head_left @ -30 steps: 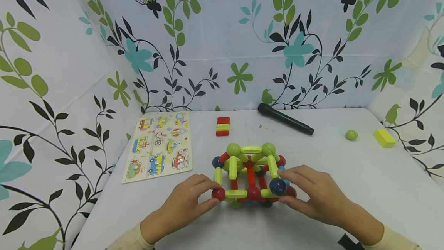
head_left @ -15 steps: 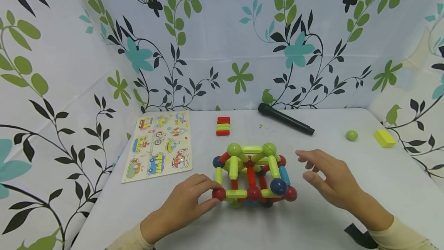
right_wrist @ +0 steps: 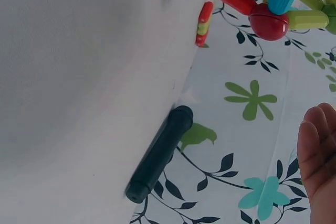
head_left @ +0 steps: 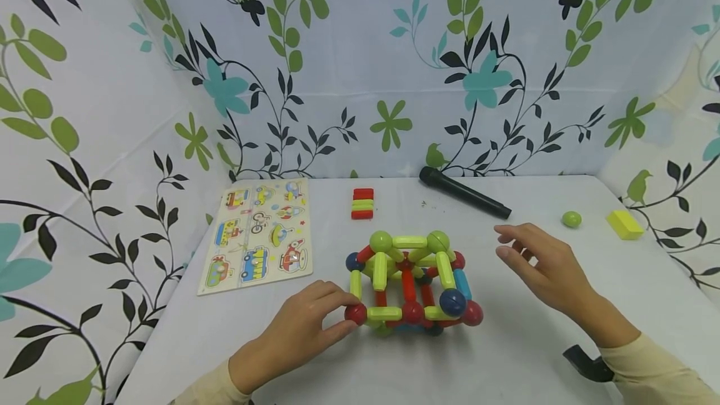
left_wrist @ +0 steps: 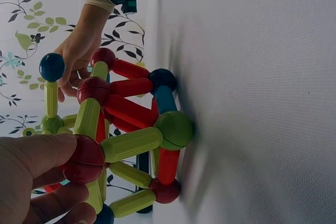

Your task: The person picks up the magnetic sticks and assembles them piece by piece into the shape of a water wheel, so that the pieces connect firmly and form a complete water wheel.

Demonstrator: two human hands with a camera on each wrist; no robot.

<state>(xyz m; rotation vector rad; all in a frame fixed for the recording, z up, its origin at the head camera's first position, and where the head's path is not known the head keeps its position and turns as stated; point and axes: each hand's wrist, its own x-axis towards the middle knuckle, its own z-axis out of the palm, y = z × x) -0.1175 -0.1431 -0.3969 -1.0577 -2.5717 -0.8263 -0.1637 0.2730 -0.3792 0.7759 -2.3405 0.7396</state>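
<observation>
A structure of magnetic sticks and balls point(head_left: 412, 312) in red, lime green and blue stands on the table in front of the person. My left hand point(head_left: 300, 324) pinches a red ball point(left_wrist: 84, 159) at its near left corner between thumb and fingers. Away to the right of the structure, my right hand point(head_left: 548, 264) is held in the air with loosely bent fingers and nothing in them. A dark blue ball point(head_left: 452, 302) and a red ball point(head_left: 472, 314) sit at the near right corner. Part of the structure's far side is hidden behind its front sticks.
A vehicle puzzle board point(head_left: 261, 236) lies at the left. Red and green sticks point(head_left: 362, 204) lie in a row behind the structure. A black microphone-like cylinder point(head_left: 465, 194) rests at the back. At the right are a green ball point(head_left: 571, 219) and a yellow block point(head_left: 625, 224).
My right hand has let go of the structure's right side and moved away to the right and farther back. My left hand stays on the red ball, and the structure keeps its place.
</observation>
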